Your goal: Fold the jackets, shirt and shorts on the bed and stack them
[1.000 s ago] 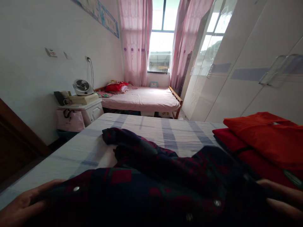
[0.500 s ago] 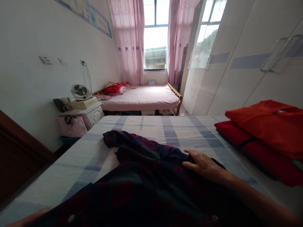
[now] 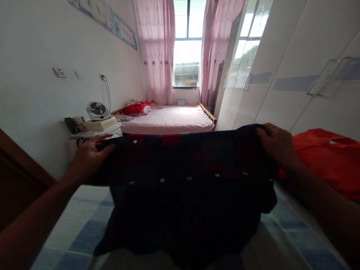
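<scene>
A dark button-up shirt with red and green patches hangs stretched between my two hands above the bed. Several buttons run across it in a row. My left hand pinches its upper left corner, thumb and fingers closed on the cloth. At the upper right corner, my right hand grips the fabric the same way. The lower part of the shirt droops in dark folds toward the striped bedsheet.
Folded orange clothing lies to the right on the bed. A small fan stands on a box on the white bedside cabinet at left. Beyond is a pink-covered bed under the window. A white wardrobe lines the right side.
The shirt, which lay bunched on the bed, is now lifted and spread out between both hands. My right hand has closed on its edge; my left hand has risen into fuller view.
</scene>
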`<state>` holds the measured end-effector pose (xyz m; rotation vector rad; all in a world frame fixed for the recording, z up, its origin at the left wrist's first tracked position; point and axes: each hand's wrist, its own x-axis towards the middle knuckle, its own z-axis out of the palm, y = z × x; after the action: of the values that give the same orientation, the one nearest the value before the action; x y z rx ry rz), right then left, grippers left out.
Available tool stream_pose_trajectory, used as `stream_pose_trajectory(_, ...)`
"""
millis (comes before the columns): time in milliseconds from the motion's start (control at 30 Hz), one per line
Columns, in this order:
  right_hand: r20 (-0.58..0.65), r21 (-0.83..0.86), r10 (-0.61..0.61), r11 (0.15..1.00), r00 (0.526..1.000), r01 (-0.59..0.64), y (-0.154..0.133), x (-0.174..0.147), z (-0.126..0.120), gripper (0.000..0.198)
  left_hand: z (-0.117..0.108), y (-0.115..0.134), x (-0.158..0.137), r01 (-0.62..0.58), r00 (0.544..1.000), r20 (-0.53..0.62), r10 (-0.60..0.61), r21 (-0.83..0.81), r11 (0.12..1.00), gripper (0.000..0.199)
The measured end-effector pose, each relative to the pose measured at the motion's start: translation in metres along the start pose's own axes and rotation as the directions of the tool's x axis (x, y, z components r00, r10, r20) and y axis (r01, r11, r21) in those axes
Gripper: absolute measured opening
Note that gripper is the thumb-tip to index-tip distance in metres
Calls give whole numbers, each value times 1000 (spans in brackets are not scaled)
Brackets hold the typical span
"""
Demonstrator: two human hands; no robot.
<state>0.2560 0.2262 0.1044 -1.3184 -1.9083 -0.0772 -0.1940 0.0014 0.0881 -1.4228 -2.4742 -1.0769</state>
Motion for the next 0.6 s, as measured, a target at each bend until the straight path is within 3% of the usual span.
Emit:
stream_pose_trajectory(100,58,-60,-20,998,998,23,19,-1,24,45,56,4,25,-7,996,83,8,-15,1000,65)
stream_pose_trajectory(167,102,-54,-18,998,995,23,38,-25,34,46,82,-7,16,5,983,182,2,-39,999,68)
stream_pose_trajectory(233,177,-16,-14,1000,984,18,59,-64,37,45,95,-26,-9,22,964,265,-10,-42,999,65)
stream_pose_trajectory(333,249,-26,126,992,960,-123,92,-128,29,44,94,-57,-54,85,935,348,-71,-25,996,59)
stream_pose_trajectory(400,299,-70,288,957,910,-280,106,-160,19,45,86,-69,-79,186,899,411,-150,-49,981,60)
stream_pose_trajectory(467,423,-108,394,916,816,-387,110,-178,11,46,81,-73,-96,301,834,510,-208,-106,948,62)
stream_pose_trajectory(533,569,-107,398,903,720,-415,102,-185,8,46,81,-67,-107,376,772,599,-210,-164,912,63)
stream_pose_trajectory(600,642,-36,348,904,684,-426,85,-182,13,44,87,-53,-113,411,757,626,-189,-230,882,62)
